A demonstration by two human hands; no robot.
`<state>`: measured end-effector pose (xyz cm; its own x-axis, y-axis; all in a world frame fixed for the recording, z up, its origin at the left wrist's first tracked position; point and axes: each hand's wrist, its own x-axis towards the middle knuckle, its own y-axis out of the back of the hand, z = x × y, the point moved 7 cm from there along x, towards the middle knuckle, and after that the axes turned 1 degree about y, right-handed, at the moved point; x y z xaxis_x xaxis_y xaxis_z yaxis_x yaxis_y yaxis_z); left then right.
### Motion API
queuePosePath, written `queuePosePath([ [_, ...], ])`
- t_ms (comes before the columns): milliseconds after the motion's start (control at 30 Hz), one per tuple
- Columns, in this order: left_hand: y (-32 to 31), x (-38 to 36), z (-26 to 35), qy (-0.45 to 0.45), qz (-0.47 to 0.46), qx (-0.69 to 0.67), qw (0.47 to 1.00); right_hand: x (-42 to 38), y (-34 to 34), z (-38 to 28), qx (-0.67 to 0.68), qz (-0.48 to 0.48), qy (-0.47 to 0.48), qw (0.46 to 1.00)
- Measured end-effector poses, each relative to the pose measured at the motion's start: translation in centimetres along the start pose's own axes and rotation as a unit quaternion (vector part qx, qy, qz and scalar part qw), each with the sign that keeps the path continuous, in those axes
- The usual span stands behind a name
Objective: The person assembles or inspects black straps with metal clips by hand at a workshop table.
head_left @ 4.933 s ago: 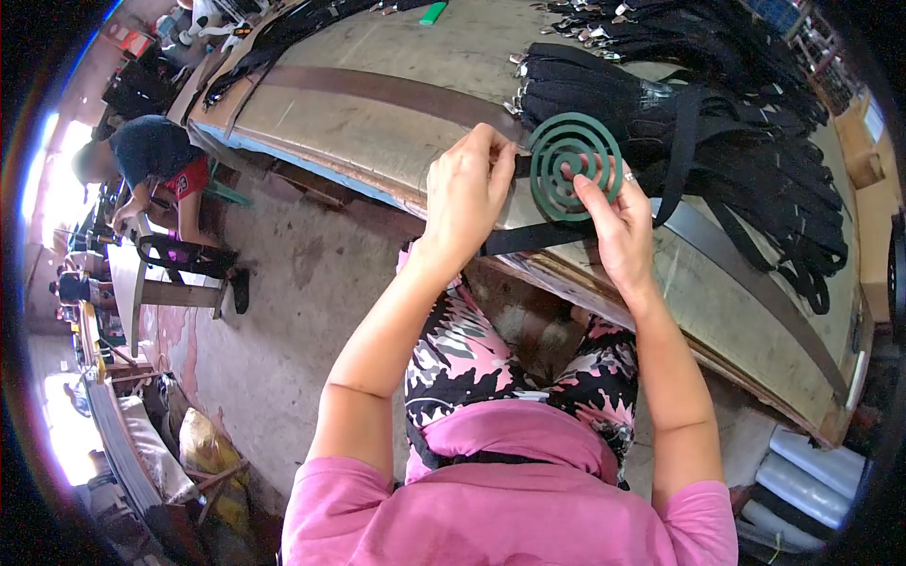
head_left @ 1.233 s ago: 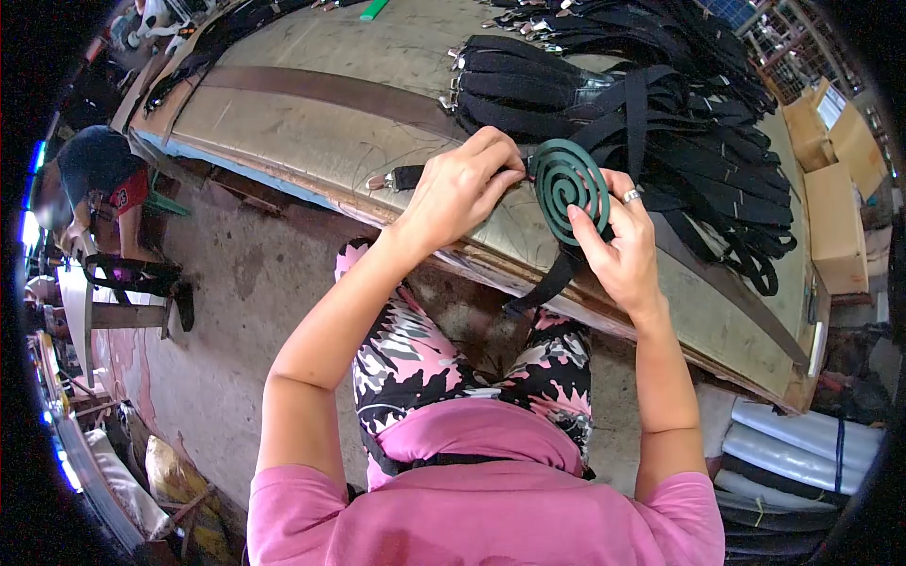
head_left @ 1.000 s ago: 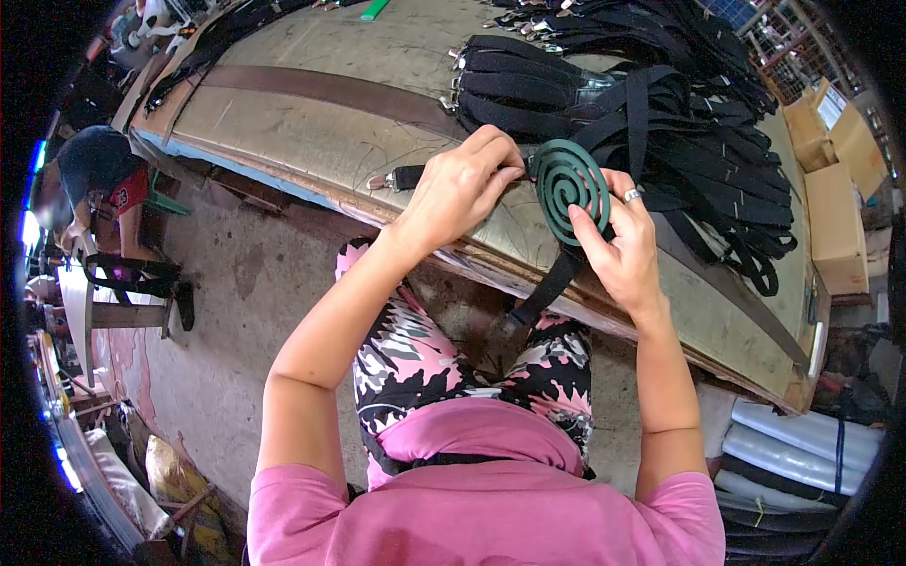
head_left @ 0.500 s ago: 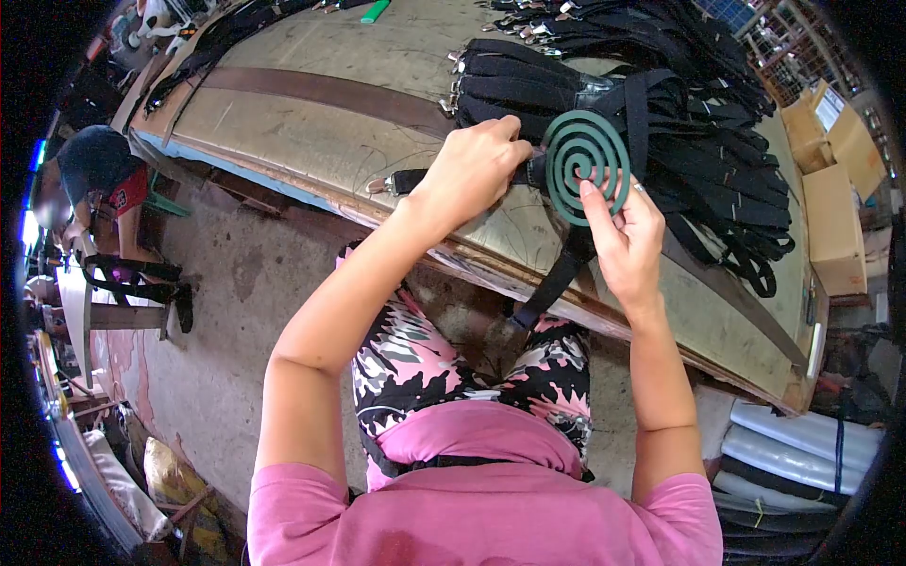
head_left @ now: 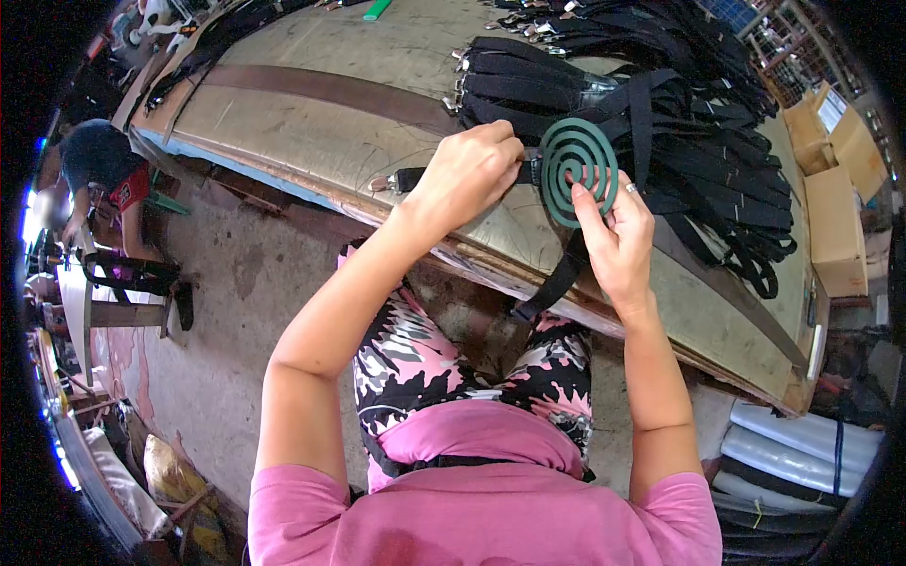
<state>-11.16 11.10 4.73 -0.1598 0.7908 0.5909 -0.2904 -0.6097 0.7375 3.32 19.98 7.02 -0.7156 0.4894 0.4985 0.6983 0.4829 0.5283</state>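
A green spiral coil [head_left: 578, 174] is held upright in my right hand [head_left: 618, 231], with the thumb on its near face and the fingers behind it. My left hand [head_left: 469, 174] is closed over a black strap [head_left: 411, 178] beside the coil; its fingertips are partly hidden. The strap has a metal clip [head_left: 381, 183] at its left end, lying on the worktable [head_left: 311, 123]. Another strap end [head_left: 552, 288] hangs over the table's front edge below the coil. Behind the coil lies a bundle of black straps [head_left: 519, 80] with metal clips.
More black straps [head_left: 651, 38] are piled at the back right. Cardboard boxes [head_left: 835, 226] stand beyond the table's right end. A green object [head_left: 377, 9] lies at the back edge. Another person [head_left: 99, 165] bends over at the left. Rolled material [head_left: 802, 439] is stacked at lower right.
My right hand has moved slightly left and down with the coil, which is turned a little differently. My left hand has barely shifted. The other person has bent lower.
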Motion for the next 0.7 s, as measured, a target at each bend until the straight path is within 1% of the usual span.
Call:
queuePosePath([
  [167, 0.23, -0.18, -0.1, 0.008, 0.015, -0.018, 1.0, -0.06, -0.41, 0.08, 0.012, -0.008, 0.024, 1.0],
  [700, 0.34, -0.26, -0.05, 0.012, 0.023, -0.024, 0.999, -0.06, -0.58, 0.0, 0.002, -0.021, 0.02, 1.0],
])
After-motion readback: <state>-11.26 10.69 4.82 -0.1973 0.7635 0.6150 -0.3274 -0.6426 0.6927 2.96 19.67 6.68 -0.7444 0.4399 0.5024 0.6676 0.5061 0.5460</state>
